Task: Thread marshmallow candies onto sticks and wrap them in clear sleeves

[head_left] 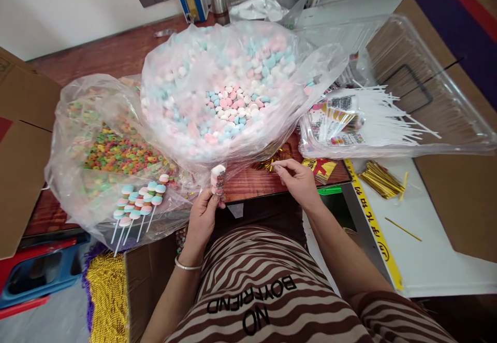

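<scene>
My left hand [204, 213] holds a wrapped candy skewer [218, 179] upright at the table's front edge, its top pale pink and white. My right hand [295, 180] reaches forward and pinches at a small pile of gold twist ties [272, 164] on the wooden table. Just behind both hands sits a big clear bag of pink, blue and white candies [233, 104]. Several finished candy skewers [137, 205] with white sticks lie to the left of my left hand on plastic.
A clear bag of colourful ring candies [112, 148] lies at the left. A clear tray [392, 120] with white sticks and printed wrappers is at the right. More gold ties [380, 179] lie on a white surface. Cardboard boxes flank both sides; gold beads [106, 296] are at the lower left.
</scene>
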The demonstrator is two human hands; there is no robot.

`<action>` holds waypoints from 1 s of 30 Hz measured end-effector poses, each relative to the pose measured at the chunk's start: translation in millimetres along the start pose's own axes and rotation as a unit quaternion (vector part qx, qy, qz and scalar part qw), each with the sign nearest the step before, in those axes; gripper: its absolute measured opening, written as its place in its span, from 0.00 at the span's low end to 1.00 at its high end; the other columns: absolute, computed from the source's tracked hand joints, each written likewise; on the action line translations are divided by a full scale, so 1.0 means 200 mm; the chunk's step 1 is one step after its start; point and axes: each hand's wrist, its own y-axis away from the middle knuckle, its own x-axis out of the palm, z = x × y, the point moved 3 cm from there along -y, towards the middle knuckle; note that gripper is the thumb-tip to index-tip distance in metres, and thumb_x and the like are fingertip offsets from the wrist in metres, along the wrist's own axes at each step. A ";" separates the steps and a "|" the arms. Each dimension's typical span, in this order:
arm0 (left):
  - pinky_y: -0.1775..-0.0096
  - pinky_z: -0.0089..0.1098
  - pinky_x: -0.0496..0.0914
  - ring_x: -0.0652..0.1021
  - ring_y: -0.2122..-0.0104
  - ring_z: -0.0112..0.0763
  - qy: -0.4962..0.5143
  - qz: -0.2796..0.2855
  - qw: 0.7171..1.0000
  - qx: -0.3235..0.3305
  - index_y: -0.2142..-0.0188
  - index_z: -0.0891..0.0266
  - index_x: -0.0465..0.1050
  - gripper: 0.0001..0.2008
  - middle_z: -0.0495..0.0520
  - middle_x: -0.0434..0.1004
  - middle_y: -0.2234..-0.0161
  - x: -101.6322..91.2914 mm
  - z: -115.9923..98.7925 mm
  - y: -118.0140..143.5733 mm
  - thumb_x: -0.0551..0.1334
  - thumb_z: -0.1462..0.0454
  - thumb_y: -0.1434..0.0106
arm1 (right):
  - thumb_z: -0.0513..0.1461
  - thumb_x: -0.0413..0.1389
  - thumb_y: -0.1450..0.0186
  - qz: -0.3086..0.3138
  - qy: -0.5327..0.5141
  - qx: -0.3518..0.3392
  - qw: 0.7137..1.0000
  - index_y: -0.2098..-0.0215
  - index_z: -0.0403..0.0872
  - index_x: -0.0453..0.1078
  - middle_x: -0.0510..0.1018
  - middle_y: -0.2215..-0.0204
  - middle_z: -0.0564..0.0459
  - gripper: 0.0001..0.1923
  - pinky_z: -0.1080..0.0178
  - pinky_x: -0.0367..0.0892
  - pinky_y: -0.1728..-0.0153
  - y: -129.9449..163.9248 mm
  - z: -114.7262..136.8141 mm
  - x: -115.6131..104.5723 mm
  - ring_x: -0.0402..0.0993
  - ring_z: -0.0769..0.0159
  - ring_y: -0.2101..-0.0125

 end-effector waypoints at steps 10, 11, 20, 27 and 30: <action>0.65 0.30 0.63 0.71 0.73 0.30 -0.136 -0.049 0.988 0.055 0.67 0.59 0.77 0.08 0.46 0.71 0.77 -0.02 -0.06 0.00 0.62 0.59 0.34 | 0.44 0.58 0.37 -0.061 0.066 0.041 0.995 0.67 0.48 0.72 0.77 0.72 0.53 0.08 0.62 0.64 0.71 0.01 -0.03 -0.07 0.69 0.66 0.75; 0.65 0.30 0.63 0.71 0.73 0.30 -0.136 -0.052 0.988 0.053 0.67 0.59 0.77 0.09 0.47 0.71 0.77 -0.03 -0.06 0.00 0.62 0.59 0.34 | 0.43 0.56 0.36 -0.061 0.152 0.010 0.986 0.66 0.47 0.73 0.78 0.69 0.51 0.07 0.60 0.66 0.66 0.02 -0.01 -0.09 0.71 0.64 0.71; 0.66 0.30 0.62 0.70 0.74 0.30 -0.135 -0.033 0.989 0.051 0.70 0.59 0.76 0.09 0.47 0.71 0.77 -0.01 -0.05 0.00 0.61 0.61 0.33 | 0.39 0.52 0.30 0.039 0.425 -0.046 0.903 0.61 0.49 0.76 0.75 0.61 0.47 0.10 0.63 0.60 0.70 0.07 0.00 -0.02 0.72 0.61 0.65; 0.64 0.32 0.65 0.73 0.70 0.34 -0.197 -0.021 0.972 0.122 0.66 0.58 0.78 0.08 0.50 0.74 0.73 -0.01 -0.02 0.00 0.60 0.64 0.33 | 0.42 0.56 0.32 0.026 0.149 -0.056 0.987 0.66 0.48 0.77 0.79 0.67 0.50 0.09 0.59 0.68 0.59 0.03 0.00 -0.04 0.76 0.60 0.64; 0.62 0.33 0.66 0.74 0.67 0.36 -0.249 -0.015 0.952 0.177 0.66 0.58 0.79 0.10 0.54 0.75 0.69 0.05 -0.02 -0.01 0.59 0.68 0.33 | 0.43 0.58 0.33 0.029 0.063 -0.028 0.997 0.66 0.48 0.77 0.80 0.68 0.52 0.09 0.59 0.68 0.60 0.05 0.07 -0.01 0.75 0.61 0.65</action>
